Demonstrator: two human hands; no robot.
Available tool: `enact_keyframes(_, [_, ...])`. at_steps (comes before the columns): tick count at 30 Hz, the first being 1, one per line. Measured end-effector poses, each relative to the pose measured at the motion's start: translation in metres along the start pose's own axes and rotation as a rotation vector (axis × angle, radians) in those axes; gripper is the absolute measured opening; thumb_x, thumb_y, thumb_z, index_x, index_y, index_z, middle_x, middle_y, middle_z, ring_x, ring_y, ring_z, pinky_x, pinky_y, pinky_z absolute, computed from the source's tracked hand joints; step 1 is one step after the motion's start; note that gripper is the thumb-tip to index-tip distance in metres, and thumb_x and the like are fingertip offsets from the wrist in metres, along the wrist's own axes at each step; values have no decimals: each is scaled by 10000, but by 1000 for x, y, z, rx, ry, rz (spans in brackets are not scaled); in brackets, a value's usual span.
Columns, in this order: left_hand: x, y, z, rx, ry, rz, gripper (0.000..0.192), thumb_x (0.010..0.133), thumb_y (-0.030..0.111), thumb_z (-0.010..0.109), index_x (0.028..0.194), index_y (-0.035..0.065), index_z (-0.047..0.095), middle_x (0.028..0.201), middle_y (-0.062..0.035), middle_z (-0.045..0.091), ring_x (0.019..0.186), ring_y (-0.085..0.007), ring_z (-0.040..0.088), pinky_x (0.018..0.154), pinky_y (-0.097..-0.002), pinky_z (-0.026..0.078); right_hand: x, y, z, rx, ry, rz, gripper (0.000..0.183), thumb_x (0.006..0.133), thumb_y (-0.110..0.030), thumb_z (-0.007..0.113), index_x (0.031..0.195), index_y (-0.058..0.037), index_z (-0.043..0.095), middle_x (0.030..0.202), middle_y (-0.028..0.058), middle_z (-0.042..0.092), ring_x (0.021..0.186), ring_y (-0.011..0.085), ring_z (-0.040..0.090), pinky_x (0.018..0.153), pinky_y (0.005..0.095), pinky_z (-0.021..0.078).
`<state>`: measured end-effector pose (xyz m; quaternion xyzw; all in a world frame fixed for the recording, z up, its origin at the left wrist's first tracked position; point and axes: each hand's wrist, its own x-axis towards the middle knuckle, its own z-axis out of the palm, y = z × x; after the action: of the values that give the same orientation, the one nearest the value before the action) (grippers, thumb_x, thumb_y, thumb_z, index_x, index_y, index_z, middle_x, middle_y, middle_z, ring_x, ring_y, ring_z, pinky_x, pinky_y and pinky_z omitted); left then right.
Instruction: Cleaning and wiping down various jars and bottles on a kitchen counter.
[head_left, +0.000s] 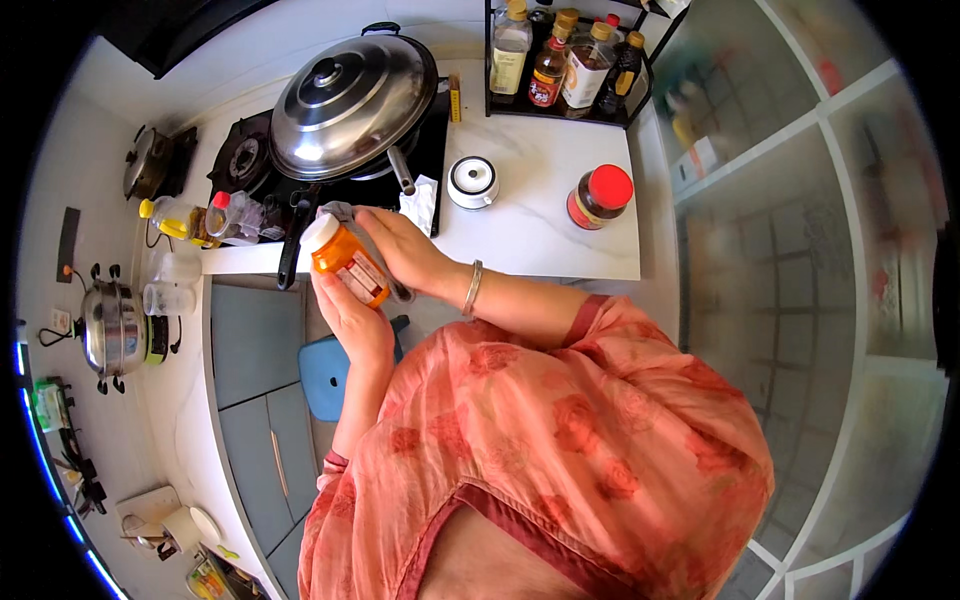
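An orange plastic jar (351, 262) with a white cap and a label is tilted up in front of me. My left hand (356, 319) grips it low on its near side. Against its other side my right hand (401, 247) presses a grey cloth (401, 289), with a bangle on that wrist. Just beyond the hands, a white crumpled tissue (421, 206) lies at the stove's edge. A white lidded pot (473, 182) and a dark glass jar with a red lid (600, 196) stand on the counter to the right.
A large lidded wok (352, 105) sits on the gas stove, a black handle (296, 240) jutting past the edge. Bottles fill a black rack (562, 116). Oil bottles (180, 220) and a steel steamer pot (112, 330) stand left. Below is a blue stool (322, 379).
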<state>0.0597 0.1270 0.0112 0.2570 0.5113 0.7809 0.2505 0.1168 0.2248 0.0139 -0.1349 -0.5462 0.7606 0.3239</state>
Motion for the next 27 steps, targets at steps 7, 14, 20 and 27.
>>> enact_keyframes(7, [8, 16, 22, -129, 118, -102, 445, 1019, 377, 314, 1295, 44, 422, 1215, -80, 524, 1114, -195, 522, 935, -333, 437, -23, -8, 5, -503, 26, -555, 505, 894, -260, 590, 1309, -2, 465, 1368, 175, 432, 1225, 303, 462, 1039, 363, 350])
enact_keyframes(14, [31, 11, -13, 141, -260, -22, 629, 886, 377, 615, 1350, 24, 378, 1257, -71, 511, 1138, -198, 517, 970, -339, 412, -17, -33, -22, -3, 4, -102, 460, 800, -214, 700, 1185, -15, 546, 1075, 46, 610, 980, 119, 565, 871, 283, 469])
enact_keyframes(20, [35, 19, 6, -372, -79, 58, 324, 854, 230, 555, 1116, 42, 524, 1187, -131, 549, 1129, -272, 515, 997, -427, 393, -20, -13, 3, -174, -46, -376, 451, 790, -311, 682, 1130, -35, 574, 920, 72, 547, 903, 193, 540, 826, 315, 437])
enact_keyframes(27, [63, 25, 13, -496, -117, -101, 191, 878, 182, 514, 1014, 51, 542, 1057, -132, 629, 1085, -322, 566, 1015, -471, 406, -19, -33, 6, -642, 283, -719, 235, 689, -110, 760, 751, -53, 541, 746, 63, 496, 747, 231, 507, 649, 337, 418])
